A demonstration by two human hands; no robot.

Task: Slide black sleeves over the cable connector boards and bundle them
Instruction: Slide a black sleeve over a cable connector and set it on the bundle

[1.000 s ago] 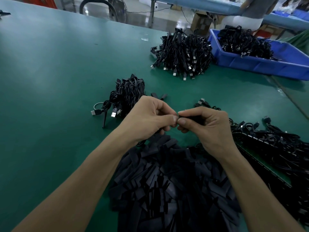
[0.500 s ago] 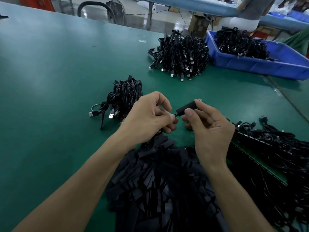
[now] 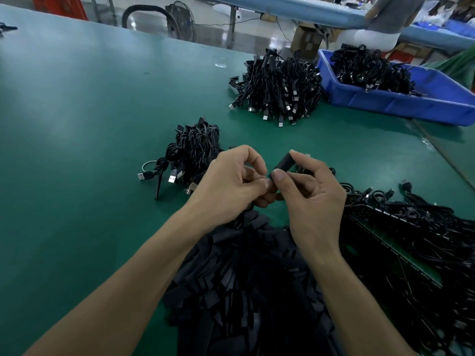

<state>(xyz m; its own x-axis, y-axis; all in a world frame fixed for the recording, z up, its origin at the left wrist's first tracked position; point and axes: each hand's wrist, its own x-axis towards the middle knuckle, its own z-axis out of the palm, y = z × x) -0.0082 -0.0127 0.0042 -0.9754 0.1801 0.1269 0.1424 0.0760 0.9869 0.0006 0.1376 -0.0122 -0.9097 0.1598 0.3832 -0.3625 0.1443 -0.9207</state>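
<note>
Nearest to me, a heap of flat black sleeves is lying on the green-topped bench, spreading between the two forearms. Just to its right, a tangle of loose black cables is sprawling over a long green circuit-board strip.

Above the heap, both hands are working together off the surface. The right hand is grasping a short black tubular sleeve between thumb and forefinger, the sleeve tilting up and away to the right. The left hand is meeting it with fingers clenched, thumb and forefinger pinching at the sleeve's lower end; what is sitting inside that end is hidden from me.

Just beyond the left hand, a small bundle of coiled black USB cables is resting on the bench, its silver plugs pointing toward me. Farther back, a larger pile of bundled black cables is sitting just beside a blue plastic bin, which is holding more black cable bundles. Past the bench edge, a seated person in a grey top is facing a light blue table.
</note>
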